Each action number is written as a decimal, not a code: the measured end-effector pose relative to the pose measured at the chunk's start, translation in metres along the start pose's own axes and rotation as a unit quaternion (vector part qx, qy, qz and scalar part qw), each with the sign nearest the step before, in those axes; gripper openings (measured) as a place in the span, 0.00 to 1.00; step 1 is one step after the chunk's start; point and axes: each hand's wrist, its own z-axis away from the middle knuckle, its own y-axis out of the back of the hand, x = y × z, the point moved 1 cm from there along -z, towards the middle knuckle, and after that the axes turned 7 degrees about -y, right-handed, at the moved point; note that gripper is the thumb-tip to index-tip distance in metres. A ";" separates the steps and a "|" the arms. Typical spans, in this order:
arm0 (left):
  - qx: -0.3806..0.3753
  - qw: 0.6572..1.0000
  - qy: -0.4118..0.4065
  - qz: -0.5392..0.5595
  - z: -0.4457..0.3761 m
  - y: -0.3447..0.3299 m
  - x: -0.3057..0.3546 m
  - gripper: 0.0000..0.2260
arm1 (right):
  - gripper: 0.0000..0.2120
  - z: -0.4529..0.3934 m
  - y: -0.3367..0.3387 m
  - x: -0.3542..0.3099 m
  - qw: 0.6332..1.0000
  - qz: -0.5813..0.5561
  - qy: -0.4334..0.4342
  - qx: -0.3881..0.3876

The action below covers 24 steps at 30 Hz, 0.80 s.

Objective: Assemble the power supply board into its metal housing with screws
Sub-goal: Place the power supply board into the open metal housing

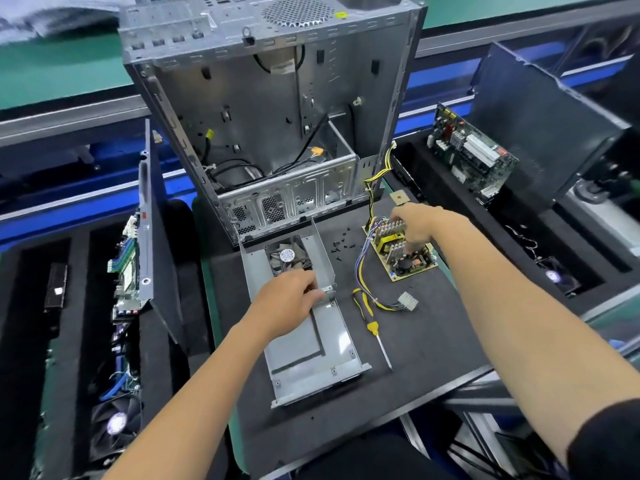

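The grey metal housing [322, 362] lies open on the black mat, a small fan [288, 255] at its far end. My left hand [289, 301] grips the housing's right wall near the middle. To the right lies the power supply board [403, 259], with heat sinks and a bundle of yellow, black and purple wires [360, 271] ending in a white connector [407, 301]. My right hand [420, 223] reaches down onto the board with fingers curled around its components. Several small black screws [343, 242] lie loose between housing and board. A yellow-handled screwdriver [372, 323] rests on the mat.
An open computer case [270, 109] stands upright just behind the housing. Foam trays on the left [79, 306] and right [554, 237] hold circuit boards, fans and a dark panel. A green conveyor runs across the back.
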 end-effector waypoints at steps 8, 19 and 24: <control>0.009 1.000 -0.002 -0.014 0.001 0.000 0.001 0.09 | 0.40 0.000 -0.012 -0.004 0.991 0.103 0.035 0.072; 0.002 0.999 0.011 -0.033 0.012 0.002 0.002 0.09 | 0.37 0.010 -0.006 0.003 0.988 0.096 0.021 0.117; 0.022 0.998 0.019 -0.051 0.020 0.002 0.002 0.08 | 0.35 0.019 0.001 0.005 0.989 0.056 -0.006 0.139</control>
